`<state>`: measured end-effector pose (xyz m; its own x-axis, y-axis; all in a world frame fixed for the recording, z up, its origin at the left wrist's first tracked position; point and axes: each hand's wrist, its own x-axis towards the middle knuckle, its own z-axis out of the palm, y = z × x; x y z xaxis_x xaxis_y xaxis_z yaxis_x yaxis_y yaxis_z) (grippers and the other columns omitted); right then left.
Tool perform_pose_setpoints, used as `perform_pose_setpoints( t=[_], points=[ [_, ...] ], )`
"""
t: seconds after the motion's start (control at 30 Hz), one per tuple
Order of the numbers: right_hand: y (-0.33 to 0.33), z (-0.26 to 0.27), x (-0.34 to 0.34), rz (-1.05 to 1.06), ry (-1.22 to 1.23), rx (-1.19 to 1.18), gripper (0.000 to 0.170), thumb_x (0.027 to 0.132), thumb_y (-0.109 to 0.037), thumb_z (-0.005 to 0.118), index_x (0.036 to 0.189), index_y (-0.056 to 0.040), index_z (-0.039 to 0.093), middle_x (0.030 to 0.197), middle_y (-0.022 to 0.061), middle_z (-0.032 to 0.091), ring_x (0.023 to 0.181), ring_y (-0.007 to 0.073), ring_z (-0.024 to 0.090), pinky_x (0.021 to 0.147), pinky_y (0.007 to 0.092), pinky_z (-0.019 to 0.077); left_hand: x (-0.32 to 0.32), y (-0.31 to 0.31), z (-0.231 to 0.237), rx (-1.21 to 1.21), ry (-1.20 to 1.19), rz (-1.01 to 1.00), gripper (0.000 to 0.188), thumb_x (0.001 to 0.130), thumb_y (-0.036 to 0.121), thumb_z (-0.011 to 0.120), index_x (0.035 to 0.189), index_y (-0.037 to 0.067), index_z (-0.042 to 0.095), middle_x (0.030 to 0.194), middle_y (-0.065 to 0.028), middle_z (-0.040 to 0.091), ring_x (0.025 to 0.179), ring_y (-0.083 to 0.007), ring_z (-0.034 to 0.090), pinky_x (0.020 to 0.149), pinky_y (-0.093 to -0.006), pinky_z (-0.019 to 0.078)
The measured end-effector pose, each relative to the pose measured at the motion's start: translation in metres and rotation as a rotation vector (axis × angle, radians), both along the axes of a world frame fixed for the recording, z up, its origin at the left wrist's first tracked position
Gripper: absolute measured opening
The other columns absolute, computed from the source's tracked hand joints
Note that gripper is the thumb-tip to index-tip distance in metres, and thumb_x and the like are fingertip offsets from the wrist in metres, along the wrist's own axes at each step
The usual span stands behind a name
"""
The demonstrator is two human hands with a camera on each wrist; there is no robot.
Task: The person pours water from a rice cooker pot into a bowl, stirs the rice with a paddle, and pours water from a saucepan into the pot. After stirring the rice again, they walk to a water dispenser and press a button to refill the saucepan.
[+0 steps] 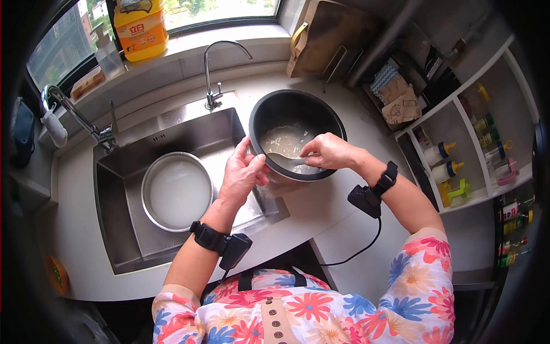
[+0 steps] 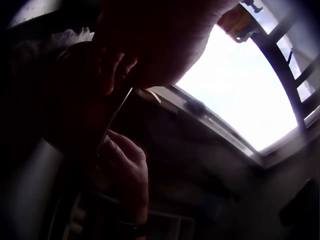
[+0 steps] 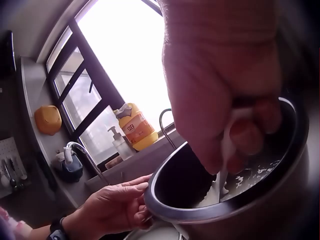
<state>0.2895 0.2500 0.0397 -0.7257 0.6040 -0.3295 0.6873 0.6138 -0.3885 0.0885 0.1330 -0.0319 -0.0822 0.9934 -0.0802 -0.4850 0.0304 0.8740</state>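
A deep black-lined pot [image 1: 298, 106] sits at the sink's right edge with pale, watery rice-like grains [image 1: 285, 139] inside. My left hand [image 1: 242, 172] grips its near-left rim, thumb at the edge and fingers bent against the outside. My right hand [image 1: 332, 152] reaches over the near-right rim and pinches the handle of a light-coloured spoon [image 1: 281, 159]. In the right wrist view, the pale handle [image 3: 229, 145] passes between the fingers and its lower end goes down into the pot. The left wrist view is very dark, with the right hand [image 2: 125, 162] beyond the rim.
A round metal basin [image 1: 147, 198] of cloudy white liquid stands in the steel sink [image 1: 117, 235]. Two taps rise behind, one a thin curved faucet [image 1: 207, 71]. A yellow jug [image 1: 140, 34] stands on the windowsill. At right are a cutting board [image 1: 321, 40] and shelves [image 1: 467, 137] of bottles.
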Motion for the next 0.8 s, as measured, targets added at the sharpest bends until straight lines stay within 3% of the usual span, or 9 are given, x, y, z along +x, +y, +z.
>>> perform_pose_setpoints(
  t=[0.07,0.13,0.27,0.5,0.73,0.8],
  points=[
    [0.002,-0.004,-0.002,0.049,-0.022,0.103,0.023,0.075,-0.018,0.061,0.093,-0.0043,0.068,0.088,0.0169,0.066,0.085,0.0310,0.063,0.077,0.0382,0.0500,-0.001,-0.001,0.001,0.002,-0.001,-0.007,0.061,0.087,0.009,0.056,0.139,0.003,0.025,0.069,-0.0053,0.060,0.047,-0.0092,0.055,0.041,-0.0198,0.0428],
    [0.002,0.000,-0.006,-0.025,-0.227,0.257,0.018,0.075,-0.019,0.060,0.084,-0.0044,0.067,0.086,0.0182,0.065,0.086,0.0339,0.062,0.076,0.0405,0.0499,-0.002,0.000,0.000,0.007,-0.003,-0.010,0.060,0.087,0.009,0.057,0.138,0.003,0.026,0.069,-0.0051,0.060,0.048,-0.0091,0.055,0.041,-0.0197,0.0428],
    [0.021,-0.007,-0.002,-0.035,-0.347,0.450,0.017,0.075,-0.018,0.059,0.078,-0.0042,0.067,0.083,0.0182,0.065,0.084,0.0347,0.063,0.075,0.0416,0.0501,-0.002,0.000,-0.003,-0.004,0.010,-0.004,0.060,0.087,0.010,0.057,0.138,0.004,0.027,0.070,-0.0051,0.060,0.048,-0.0088,0.056,0.042,-0.0194,0.0428],
    [0.035,0.008,0.005,-0.169,-0.214,0.590,0.018,0.076,-0.020,0.058,0.078,-0.0048,0.067,0.082,0.0177,0.065,0.083,0.0347,0.063,0.074,0.0419,0.0505,-0.005,0.001,-0.006,0.015,0.023,-0.017,0.064,0.086,0.011,0.060,0.138,0.001,0.025,0.072,-0.0094,0.063,0.049,-0.0125,0.059,0.044,-0.0217,0.0474],
    [0.024,-0.017,-0.007,-0.016,-0.187,0.349,0.016,0.073,-0.017,0.056,0.078,-0.0070,0.067,0.079,0.0162,0.065,0.080,0.0335,0.062,0.073,0.0414,0.0500,-0.005,0.001,-0.005,0.013,0.010,-0.013,0.065,0.086,0.012,0.061,0.139,0.001,0.025,0.072,-0.0094,0.063,0.049,-0.0123,0.058,0.044,-0.0214,0.0469],
    [0.018,-0.014,-0.008,0.010,-0.181,0.314,0.015,0.073,-0.017,0.057,0.078,-0.0067,0.067,0.078,0.0163,0.064,0.079,0.0335,0.062,0.072,0.0414,0.0499,-0.004,0.001,-0.002,-0.001,0.031,-0.011,0.063,0.086,0.010,0.058,0.139,0.003,0.026,0.070,-0.0056,0.060,0.049,-0.0091,0.055,0.042,-0.0196,0.0432]
  ],
)
